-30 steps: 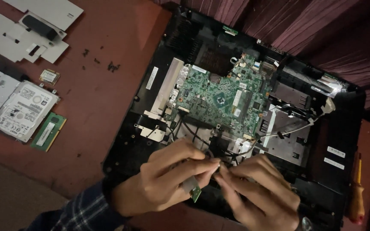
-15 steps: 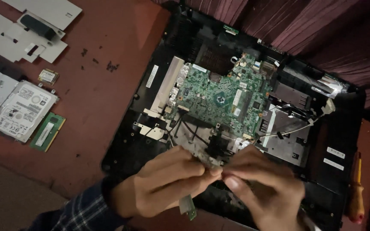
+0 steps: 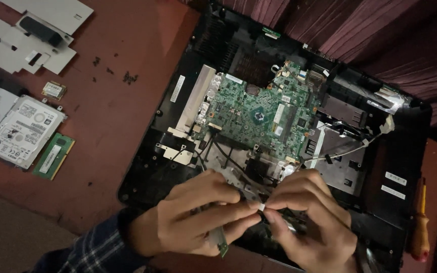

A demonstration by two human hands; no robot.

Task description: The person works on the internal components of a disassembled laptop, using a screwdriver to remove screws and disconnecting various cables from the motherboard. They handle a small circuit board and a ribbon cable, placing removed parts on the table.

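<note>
Since the earlier frames both hands have closed together: left hand [image 3: 188,220] holds a small green circuit card [image 3: 220,241], right hand [image 3: 307,220] pinches a tiny white tab [image 3: 261,207], near edge of the open black computer chassis [image 3: 405,151]; detachment looks underway

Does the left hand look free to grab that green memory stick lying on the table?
Probably not right now: the left hand is pinching a small part with the right hand. The memory stick lies uncovered on the table.
</note>
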